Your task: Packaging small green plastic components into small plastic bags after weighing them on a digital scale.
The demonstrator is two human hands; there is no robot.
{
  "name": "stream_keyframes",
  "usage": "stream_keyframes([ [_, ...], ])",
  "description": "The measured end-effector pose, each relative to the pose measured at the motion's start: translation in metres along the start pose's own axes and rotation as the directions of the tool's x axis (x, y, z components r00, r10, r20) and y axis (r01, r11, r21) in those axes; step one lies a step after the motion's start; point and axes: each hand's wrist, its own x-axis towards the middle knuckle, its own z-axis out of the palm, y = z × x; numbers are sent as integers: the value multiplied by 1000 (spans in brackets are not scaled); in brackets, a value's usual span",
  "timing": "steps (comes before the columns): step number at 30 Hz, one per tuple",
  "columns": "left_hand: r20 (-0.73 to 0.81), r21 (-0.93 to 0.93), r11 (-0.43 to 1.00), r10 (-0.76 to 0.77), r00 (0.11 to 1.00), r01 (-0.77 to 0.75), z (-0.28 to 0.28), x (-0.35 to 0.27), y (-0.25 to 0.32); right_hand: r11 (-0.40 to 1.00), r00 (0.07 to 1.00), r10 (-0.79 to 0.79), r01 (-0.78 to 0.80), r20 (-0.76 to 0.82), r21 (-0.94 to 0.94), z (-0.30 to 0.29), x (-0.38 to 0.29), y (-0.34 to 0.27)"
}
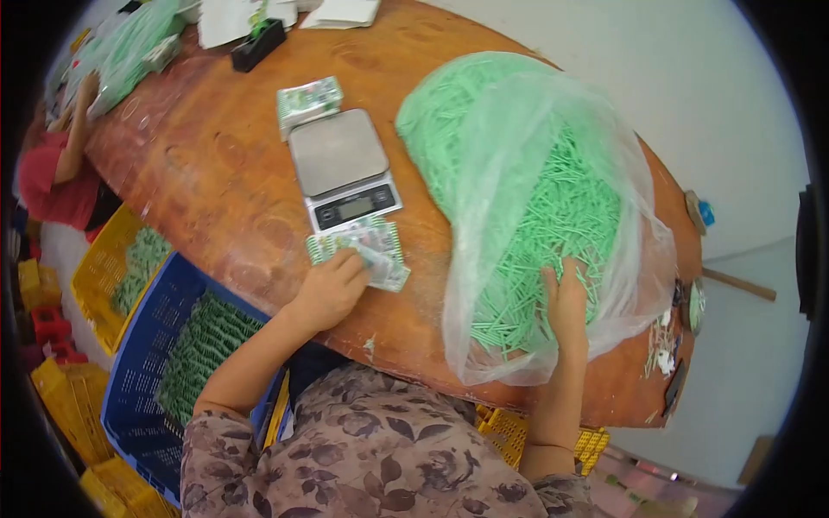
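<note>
My left hand (333, 285) pinches a printed, see-through plastic packet (379, 259) at the top of a small pile in front of the digital scale. My right hand (567, 298) reaches into the mouth of a large clear plastic bag (495, 175), among many thin light-green sticks (550, 213). Its fingertips are partly buried, so how many sticks lie between them is hidden. The scale (340, 152) has a bare steel platform and a small display facing me. Against its far left corner rests another stack of printed packets (309, 101).
Beside my left arm, a blue plastic crate (139, 343) holds rows of green-edged packets. Behind it stands a yellow crate (97, 291) with green items. A black tape dispenser (259, 46) and white papers (343, 11) lie on the wooden table (227, 188). Another person (58, 168) handles green bags at far left.
</note>
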Motion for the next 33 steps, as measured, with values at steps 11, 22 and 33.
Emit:
stream_keyframes([
  [11, 92, -851, 494, -194, 977, 178, 82, 98, 96, -128, 962, 76, -250, 261, 960, 0, 0, -5],
  [22, 355, -933, -142, -201, 913, 332, 93, 103, 102, 563, 964, -131, -118, 230, 818, -3, -17, -26],
  [33, 130, -963, 207, -202, 971, 173, 51, 90, 78, 914, 945, -220, 287, -244, 287, -13, -16, -33],
])
